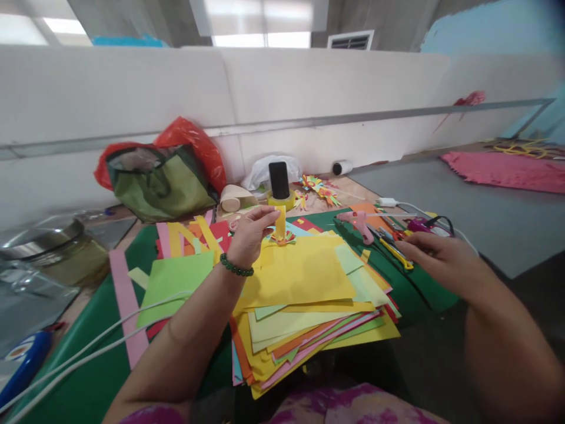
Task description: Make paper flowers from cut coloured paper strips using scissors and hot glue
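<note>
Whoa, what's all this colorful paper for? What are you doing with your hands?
A person's left hand is holding a yellow paper strip upright, its lower end at a small fringed, multicolored paper piece. I can't tell whether those two are joined. Beneath is a stack of colored paper. The right hand is among the tools, close to a yellow cutter; its grip isn't clear. A pink glue gun lies nearby.
</note>
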Motion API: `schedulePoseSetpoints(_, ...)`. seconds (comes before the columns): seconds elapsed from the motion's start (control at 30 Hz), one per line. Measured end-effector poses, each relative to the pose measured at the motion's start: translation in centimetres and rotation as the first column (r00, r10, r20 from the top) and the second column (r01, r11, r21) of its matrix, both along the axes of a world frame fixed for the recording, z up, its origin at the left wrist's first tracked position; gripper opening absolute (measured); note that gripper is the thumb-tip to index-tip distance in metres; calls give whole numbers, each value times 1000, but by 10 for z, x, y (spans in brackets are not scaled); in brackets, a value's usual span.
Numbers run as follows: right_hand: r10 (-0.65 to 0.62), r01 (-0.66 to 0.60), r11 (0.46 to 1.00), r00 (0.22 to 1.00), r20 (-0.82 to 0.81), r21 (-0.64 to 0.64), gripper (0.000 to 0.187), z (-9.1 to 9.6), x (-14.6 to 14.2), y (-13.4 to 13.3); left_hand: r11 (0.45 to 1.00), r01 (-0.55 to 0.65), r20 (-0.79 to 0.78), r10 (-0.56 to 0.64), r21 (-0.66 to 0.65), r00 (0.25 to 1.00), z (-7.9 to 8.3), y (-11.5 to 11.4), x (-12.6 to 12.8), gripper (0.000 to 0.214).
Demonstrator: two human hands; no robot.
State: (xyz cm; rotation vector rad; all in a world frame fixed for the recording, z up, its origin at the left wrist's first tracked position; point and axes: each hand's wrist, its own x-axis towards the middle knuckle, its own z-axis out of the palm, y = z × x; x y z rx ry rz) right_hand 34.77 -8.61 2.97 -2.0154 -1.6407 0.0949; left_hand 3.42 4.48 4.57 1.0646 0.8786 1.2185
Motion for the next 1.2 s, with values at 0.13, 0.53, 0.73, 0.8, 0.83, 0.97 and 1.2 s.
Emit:
schedulePoseSetpoints(0.13, 418, -378, 907, 855, -307, 184, 33, 10, -81, 15, 998, 53, -58, -51, 24, 997, -9, -7, 12, 30)
schedulePoseSetpoints(0.53, 554, -426, 822, 448, -702, 378, 44, -13, -120, 123, 966, 110, -441, 4, 233, 898, -9, 16, 5, 33)
schedulePoseSetpoints(0.73, 365, -314, 921, 493, -790, 230, 47, -57, -115, 150, 985, 101, -837, 64, 141, 544, -34, 72, 7, 24)
schedulePoseSetpoints(0.8, 370, -328, 918, 503, -781, 224, 52, -66, -115, 153, 990, 101, -853, 32, 98, 520, -45, 83, 14, 29)
schedulePoseSetpoints(0.83, 378, -338, 914, 506, -775, 225, 54, -68, -114, 152, 991, 103, -859, 18, 82, 511, -48, 87, 17, 31)
schedulePoseSetpoints(0.97, 449, -401, 878, 494, -745, 263, 57, -66, -109, 150, 993, 117, -878, -33, 26, 477, -56, 101, 22, 40)
schedulePoseSetpoints(1.2, 479, -412, 859, 440, -759, 303, 55, -66, -102, 155, 989, 126, -902, -117, -70, 415, -65, 104, 26, 30)
